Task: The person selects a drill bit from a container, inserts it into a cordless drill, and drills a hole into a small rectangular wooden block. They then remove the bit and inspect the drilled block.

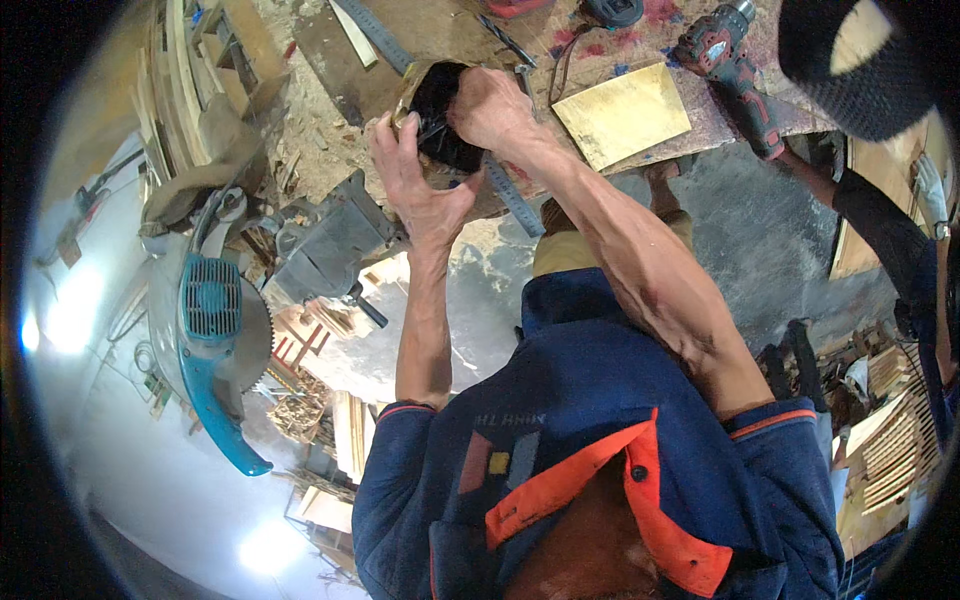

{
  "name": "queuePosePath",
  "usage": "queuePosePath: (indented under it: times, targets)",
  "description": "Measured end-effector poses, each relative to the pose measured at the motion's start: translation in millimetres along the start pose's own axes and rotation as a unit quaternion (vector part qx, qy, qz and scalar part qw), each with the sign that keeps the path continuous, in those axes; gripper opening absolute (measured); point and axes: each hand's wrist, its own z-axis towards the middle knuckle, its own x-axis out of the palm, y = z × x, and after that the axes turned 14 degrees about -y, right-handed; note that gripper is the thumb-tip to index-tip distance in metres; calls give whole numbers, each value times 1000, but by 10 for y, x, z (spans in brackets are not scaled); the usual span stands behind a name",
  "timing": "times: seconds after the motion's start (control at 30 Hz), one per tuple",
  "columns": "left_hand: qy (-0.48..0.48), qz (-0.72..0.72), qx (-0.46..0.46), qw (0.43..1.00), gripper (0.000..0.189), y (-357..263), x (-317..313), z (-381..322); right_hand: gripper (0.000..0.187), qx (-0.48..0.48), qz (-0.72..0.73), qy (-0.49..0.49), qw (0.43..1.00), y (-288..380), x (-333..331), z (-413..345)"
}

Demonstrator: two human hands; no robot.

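Observation:
My left hand (427, 180) grips the near left side of a container (435, 94) with a dark inside and a shiny, yellowish rim. Its fingers lie along the left edge, and the thumb is spread towards the near edge. My right hand (495, 109) is curled over the container's right side. The right fingertips are hidden, so whether they hold anything cannot be seen. Dark contents inside are too unclear to name. Graduated steel rule (514, 199) shows below the container, and a similar rule length (375, 34) shows above it. A rectangular wooden piece (622, 116) lies right of my right hand.
A twist drill bit (506, 39), a tape measure (615, 11) and a cordless drill (735, 75) lie on the stained workbench (645, 45). A teal circular-blade saw (214, 300) stands at left, its toothed blade exposed. Another person's arm (877, 202) reaches in at right.

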Motion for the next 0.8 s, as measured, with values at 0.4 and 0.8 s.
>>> queuePosePath:
  times: [0.4,0.8]
  targets:
    - [-38,14,-67,997,97,-75,-7,-211,23,-6,-15,34,999,-54,5,-219]
    - [-44,12,-44,998,102,-174,92,-285,22,6,-126,-31,991,84,169,-53]
